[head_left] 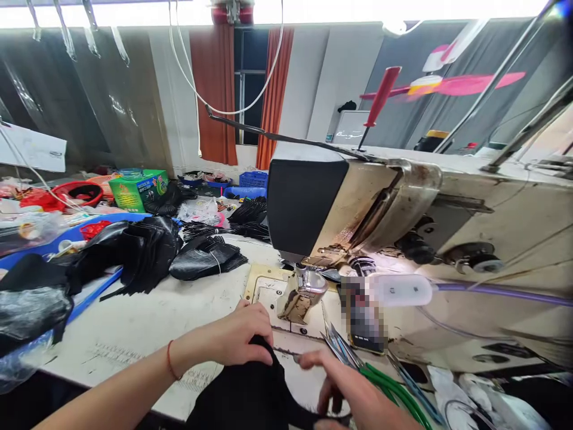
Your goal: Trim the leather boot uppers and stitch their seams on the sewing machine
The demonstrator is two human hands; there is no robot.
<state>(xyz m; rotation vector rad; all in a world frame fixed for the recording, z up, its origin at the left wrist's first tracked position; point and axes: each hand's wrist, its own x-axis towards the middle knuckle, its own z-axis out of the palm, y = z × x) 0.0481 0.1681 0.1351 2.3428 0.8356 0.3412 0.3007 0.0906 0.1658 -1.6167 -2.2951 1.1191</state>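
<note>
At the front of the sewing machine's white table, my left hand [245, 334] pinches the upper edge of a black fabric piece [242, 397] between thumb and fingers. The piece hangs toward me over the table's front edge. My right hand [347, 385] is at its right side, index finger stretched out and the lower fingers curled on the piece's narrow strip. Just beyond my hands is the metal guard and presser area [302, 295] of the sewing machine [371, 209]. The needle is hidden.
Tweezers [338, 343], green-handled scissors [394, 388] and a phone [364, 325] lie right of the machine bed. Stacks of black cut pieces [206, 257] sit at the left. A white lamp [405, 291] juts from the machine. A red screwdriver [384, 95] stands on top.
</note>
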